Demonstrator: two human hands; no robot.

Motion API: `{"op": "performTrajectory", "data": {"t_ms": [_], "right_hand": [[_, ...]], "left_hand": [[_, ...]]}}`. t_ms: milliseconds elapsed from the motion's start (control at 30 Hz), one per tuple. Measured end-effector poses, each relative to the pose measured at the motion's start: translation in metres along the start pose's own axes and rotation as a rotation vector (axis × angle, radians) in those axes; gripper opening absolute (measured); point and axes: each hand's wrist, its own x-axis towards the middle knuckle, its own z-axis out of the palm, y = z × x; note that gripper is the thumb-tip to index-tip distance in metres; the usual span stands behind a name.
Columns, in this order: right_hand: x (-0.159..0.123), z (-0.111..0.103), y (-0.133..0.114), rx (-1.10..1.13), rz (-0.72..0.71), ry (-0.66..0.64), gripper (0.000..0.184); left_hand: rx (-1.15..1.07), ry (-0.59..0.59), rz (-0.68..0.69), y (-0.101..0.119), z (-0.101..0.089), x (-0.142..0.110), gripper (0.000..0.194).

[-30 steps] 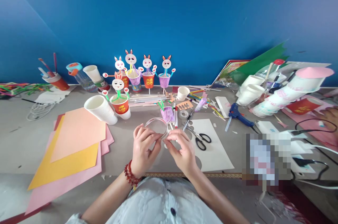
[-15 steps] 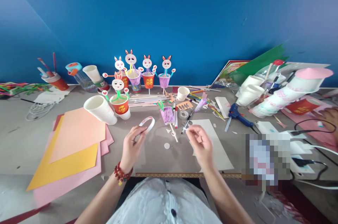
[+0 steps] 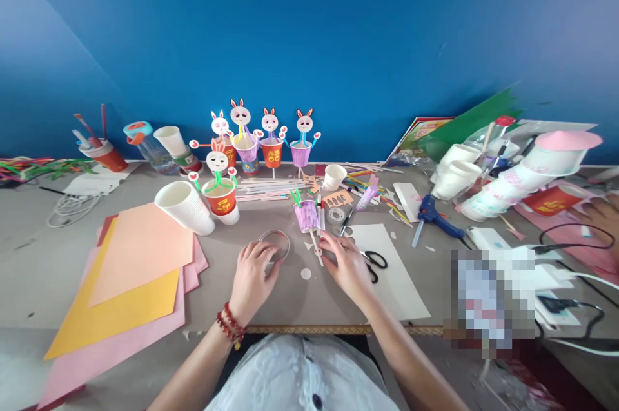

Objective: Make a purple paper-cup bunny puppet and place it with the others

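Observation:
My left hand (image 3: 255, 277), with a red bead bracelet on its wrist, is closed on the near edge of a thin white paper ring (image 3: 289, 244) at the tabletop. My right hand (image 3: 347, 264) is open, its thumb and index finger apart beside the white stick (image 3: 315, 244) of a purple-coloured paper cup (image 3: 306, 215). Whether those fingertips touch the stick I cannot tell. Green strips stand out of that cup. Black-handled scissors (image 3: 376, 260) lie by my right hand, partly hidden. A small white paper disc (image 3: 306, 274) lies between my hands.
Several rabbit-faced cups (image 3: 273, 151) stand along the blue wall. Stacked white cups (image 3: 186, 208) and coloured paper sheets (image 3: 145, 250) lie left. To the right are white paper (image 3: 391, 282), a blue glue gun (image 3: 438, 217), a power strip (image 3: 488, 237) and another person's hand (image 3: 602, 217).
My left hand has lowered the curved white strip to the table, where it shows as a ring. My right hand has moved left towards the stick, and the scissors have come into view.

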Motion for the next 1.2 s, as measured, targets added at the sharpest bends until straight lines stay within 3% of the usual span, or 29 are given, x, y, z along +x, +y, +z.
{"op": "performTrajectory", "data": {"t_ms": [300, 433, 633, 833, 1200], "right_hand": [[-0.008, 0.002, -0.002, 0.022, -0.005, -0.018, 0.071], [-0.015, 0.003, -0.005, 0.013, 0.057, -0.006, 0.074], [-0.025, 0.004, -0.006, 0.03, 0.164, -0.026, 0.07], [-0.024, -0.003, -0.006, 0.036, 0.13, -0.061, 0.074], [-0.034, -0.007, -0.005, 0.112, 0.205, -0.029, 0.069]], "left_hand": [[-0.059, 0.027, 0.02, 0.01, -0.003, 0.007, 0.014], [-0.106, 0.018, 0.041, 0.018, -0.004, 0.011, 0.014], [-0.179, -0.004, 0.084, 0.029, 0.002, 0.014, 0.014], [-0.232, -0.041, 0.118, 0.039, 0.008, 0.014, 0.016], [-0.264, -0.04, 0.135, 0.037, 0.005, 0.012, 0.014]]}}
